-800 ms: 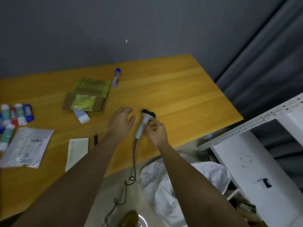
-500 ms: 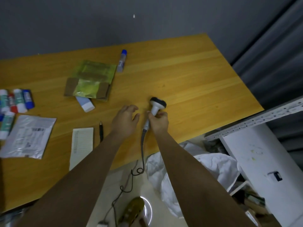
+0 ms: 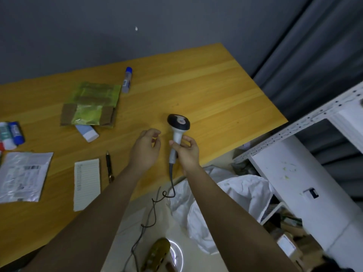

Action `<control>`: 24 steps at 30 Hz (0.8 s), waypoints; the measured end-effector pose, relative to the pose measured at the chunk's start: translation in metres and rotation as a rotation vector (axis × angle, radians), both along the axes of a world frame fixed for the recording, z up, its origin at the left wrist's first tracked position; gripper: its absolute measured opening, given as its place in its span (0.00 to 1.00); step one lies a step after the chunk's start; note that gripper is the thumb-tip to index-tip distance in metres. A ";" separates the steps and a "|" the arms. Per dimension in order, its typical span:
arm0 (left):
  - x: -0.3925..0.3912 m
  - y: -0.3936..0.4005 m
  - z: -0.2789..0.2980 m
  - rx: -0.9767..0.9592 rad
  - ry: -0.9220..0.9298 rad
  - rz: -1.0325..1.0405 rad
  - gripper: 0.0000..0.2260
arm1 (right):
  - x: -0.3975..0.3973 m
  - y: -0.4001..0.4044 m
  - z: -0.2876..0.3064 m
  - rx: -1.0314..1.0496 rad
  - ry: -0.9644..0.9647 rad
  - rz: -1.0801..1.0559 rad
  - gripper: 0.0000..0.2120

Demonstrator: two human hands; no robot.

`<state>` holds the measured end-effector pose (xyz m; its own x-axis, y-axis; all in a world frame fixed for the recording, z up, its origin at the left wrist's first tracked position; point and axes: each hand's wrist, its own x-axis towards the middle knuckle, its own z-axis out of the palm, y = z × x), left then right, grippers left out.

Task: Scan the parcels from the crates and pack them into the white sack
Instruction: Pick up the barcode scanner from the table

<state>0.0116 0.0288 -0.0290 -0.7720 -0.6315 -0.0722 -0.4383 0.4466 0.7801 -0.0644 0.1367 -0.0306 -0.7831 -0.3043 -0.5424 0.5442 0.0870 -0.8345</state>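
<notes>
A white barcode scanner (image 3: pixel 177 127) with a black head is upright over the wooden table (image 3: pixel 206 91), and my right hand (image 3: pixel 186 151) grips its handle. Its dark cable (image 3: pixel 155 205) trails down off the table's front edge toward the floor. My left hand (image 3: pixel 145 148) hovers just left of the scanner, fingers loosely curled and holding nothing. The white sack (image 3: pixel 225 199) lies crumpled on the floor below the table's right front corner. A clear plastic parcel (image 3: pixel 21 176) with a label lies at the table's left edge. A green-wrapped cardboard parcel (image 3: pixel 92 104) sits further back.
On the table are a lined notepad (image 3: pixel 87 183), a black pen (image 3: pixel 109 166), a white block (image 3: pixel 87 132), a glue stick (image 3: pixel 127 80) and more glue sticks (image 3: pixel 11 134) at the left. A white metal shelf (image 3: pixel 306 173) stands at the right, with boxes (image 3: pixel 286 244) low beside it.
My right hand has lifted the scanner from lying on the table to upright, now gripping its handle. My left hand has stayed beside it.
</notes>
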 end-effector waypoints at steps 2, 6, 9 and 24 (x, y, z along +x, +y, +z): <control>-0.004 0.018 0.009 0.015 0.032 -0.022 0.11 | 0.002 0.024 0.009 -0.026 0.013 0.002 0.21; -0.016 0.066 0.024 0.039 0.071 -0.092 0.12 | 0.006 0.086 0.028 -0.052 0.003 -0.053 0.26; -0.026 0.112 0.034 0.052 0.093 -0.164 0.12 | 0.010 0.143 0.045 -0.057 0.009 -0.151 0.25; -0.012 0.362 0.008 0.050 -0.007 -0.623 0.11 | 0.079 0.434 0.031 0.044 0.092 -0.475 0.15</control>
<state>-0.0008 0.3909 -0.0214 -0.9937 -0.0584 -0.0959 -0.1119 0.5831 0.8047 0.0148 0.5708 0.0001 -0.8753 0.1195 -0.4686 0.4563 -0.1169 -0.8821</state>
